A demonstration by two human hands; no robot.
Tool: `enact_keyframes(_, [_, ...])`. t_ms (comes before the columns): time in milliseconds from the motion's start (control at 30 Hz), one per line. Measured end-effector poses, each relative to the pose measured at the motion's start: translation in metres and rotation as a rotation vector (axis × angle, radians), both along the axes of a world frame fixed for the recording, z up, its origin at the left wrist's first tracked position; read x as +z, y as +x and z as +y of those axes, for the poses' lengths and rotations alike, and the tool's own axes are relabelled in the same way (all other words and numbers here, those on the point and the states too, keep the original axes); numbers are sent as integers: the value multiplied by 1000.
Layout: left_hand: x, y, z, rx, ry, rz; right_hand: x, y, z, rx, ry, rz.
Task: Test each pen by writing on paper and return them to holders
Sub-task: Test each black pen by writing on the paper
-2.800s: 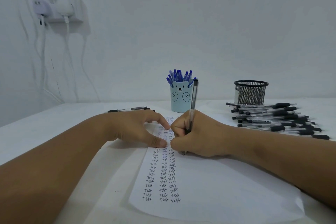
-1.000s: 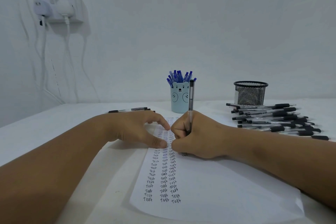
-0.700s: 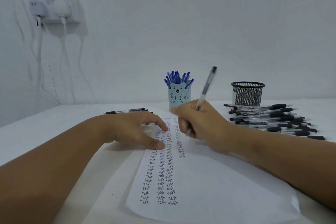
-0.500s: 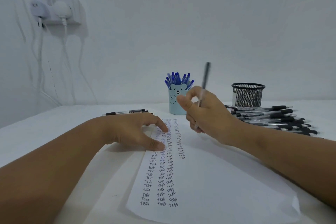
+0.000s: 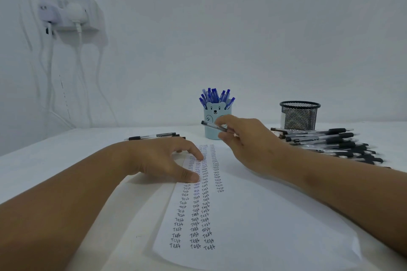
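White table (image 5: 66, 149), blue pens (image 5: 214, 95) in bear cup (image 5: 217, 116)

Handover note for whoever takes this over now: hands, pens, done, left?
Left hand: open, fingers pressing the paper flat.
Right hand: pinches a black pen, lifted off the paper, in front of the bear holder.
Done: bear holder full of blue pens; four columns of "Test" written.
Left: held pen not yet put away; black pen pile beside the mesh holder; two pens behind the left hand.
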State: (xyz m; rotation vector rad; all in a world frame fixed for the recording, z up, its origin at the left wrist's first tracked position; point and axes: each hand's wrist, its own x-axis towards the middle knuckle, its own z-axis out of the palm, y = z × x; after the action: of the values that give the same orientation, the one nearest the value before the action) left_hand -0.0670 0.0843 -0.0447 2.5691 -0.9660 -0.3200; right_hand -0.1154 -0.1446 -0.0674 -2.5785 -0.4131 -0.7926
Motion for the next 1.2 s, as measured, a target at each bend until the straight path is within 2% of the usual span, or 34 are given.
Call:
enact_keyframes(733, [1,-3,0,9,-16,13,-2,4,-2,18,-60,-13])
enact_keyframes(1000, [-7,5,-2,58,-61,-89,12,6,-7,-78,-184,148])
enact_keyframes(1200, [-12,4,-10,81,-83,-189,42,0,-36,-295,-391,284])
